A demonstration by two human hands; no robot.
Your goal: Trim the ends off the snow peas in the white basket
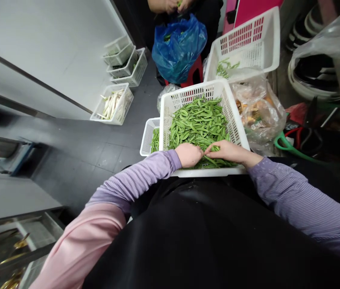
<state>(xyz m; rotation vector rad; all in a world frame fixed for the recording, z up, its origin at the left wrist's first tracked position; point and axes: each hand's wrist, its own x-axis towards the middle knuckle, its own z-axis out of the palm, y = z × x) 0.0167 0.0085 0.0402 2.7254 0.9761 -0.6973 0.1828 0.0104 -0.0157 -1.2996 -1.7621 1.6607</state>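
Note:
A white plastic basket [238, 120] full of green snow peas [198, 120] sits in front of my lap. Over its near side, my left hand [189, 155] is closed, its fingertips pinched together; whatever they grip is too small to make out. My right hand [228, 152] is closed around a few snow peas, which show green between thumb and fingers. The fingertips of both hands meet just above the heap. Left of the big basket stands a smaller white basket [146, 136] with more pods, partly hidden.
Opposite, a person's hands [174, 5] are above a blue plastic bag [179, 48]. A white crate [274, 40] holds a few pods. Beside it lies a clear bag of scraps [260, 108]. Green-handled scissors [287, 144] lie right. White stalks [112, 104] fill a floor basket near stacked baskets [136, 74].

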